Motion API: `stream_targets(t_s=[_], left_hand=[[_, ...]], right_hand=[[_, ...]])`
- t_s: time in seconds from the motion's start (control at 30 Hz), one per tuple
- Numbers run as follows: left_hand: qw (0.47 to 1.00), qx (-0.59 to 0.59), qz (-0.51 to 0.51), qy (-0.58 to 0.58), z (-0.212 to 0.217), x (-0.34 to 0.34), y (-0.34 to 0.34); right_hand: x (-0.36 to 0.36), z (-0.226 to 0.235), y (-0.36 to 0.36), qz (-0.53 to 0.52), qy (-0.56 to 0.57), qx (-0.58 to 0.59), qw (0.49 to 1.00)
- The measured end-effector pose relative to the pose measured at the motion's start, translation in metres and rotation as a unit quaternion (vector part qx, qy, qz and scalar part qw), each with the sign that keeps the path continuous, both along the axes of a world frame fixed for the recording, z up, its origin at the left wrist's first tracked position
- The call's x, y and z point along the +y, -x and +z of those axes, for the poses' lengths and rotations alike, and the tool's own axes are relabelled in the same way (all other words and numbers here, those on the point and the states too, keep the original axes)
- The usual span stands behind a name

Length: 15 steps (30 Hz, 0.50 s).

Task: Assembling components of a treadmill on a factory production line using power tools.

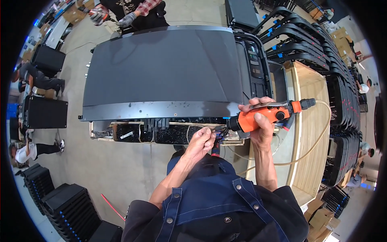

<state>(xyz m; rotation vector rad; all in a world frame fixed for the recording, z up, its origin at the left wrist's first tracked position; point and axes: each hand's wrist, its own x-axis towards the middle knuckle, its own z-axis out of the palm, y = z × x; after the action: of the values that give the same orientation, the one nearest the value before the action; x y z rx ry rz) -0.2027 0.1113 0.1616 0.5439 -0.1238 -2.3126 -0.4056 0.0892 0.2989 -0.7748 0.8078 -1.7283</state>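
My right hand (263, 129) is wrapped round an orange and black air screwdriver (246, 119), its nose toward the left and an air hose (327, 137) at its back end. Just left of the nose, my left hand (199, 143) is closed in a pinch. Whatever its fingertips hold is too small to make out. Both hands are at the near edge of a treadmill-like deck with a dark belt (161, 68), beside its grey metal side rail (161, 109). Below the rail sits a wooden-edged tray (107, 139) with small black parts (171, 136).
A wooden crate (298, 92) stands close on the right, with stacked black frames (342, 92) beyond it. Across the deck is a person with gloved hands (128, 19). Black panels (74, 205) are stacked at lower left. Other people are at the far left and right.
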Motion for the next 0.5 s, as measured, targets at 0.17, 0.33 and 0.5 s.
stream_targets(t_s=[0.17, 0.33, 0.5], left_hand=[[0.999, 0.028, 0.008, -0.018, 0.005, 0.005, -0.014], [0.979, -0.167, 0.058, 0.102, 0.01, 0.007, -0.034], [0.875, -0.401, 0.102, 0.252, 0.007, -0.004, -0.057]], right_hand=[[0.007, -0.012, -0.012, -0.026, -0.005, -0.039, 0.999], [0.008, -0.021, -0.035, -0.049, -0.025, -0.047, 0.997], [0.004, -0.029, -0.076, -0.117, -0.069, -0.012, 0.991]])
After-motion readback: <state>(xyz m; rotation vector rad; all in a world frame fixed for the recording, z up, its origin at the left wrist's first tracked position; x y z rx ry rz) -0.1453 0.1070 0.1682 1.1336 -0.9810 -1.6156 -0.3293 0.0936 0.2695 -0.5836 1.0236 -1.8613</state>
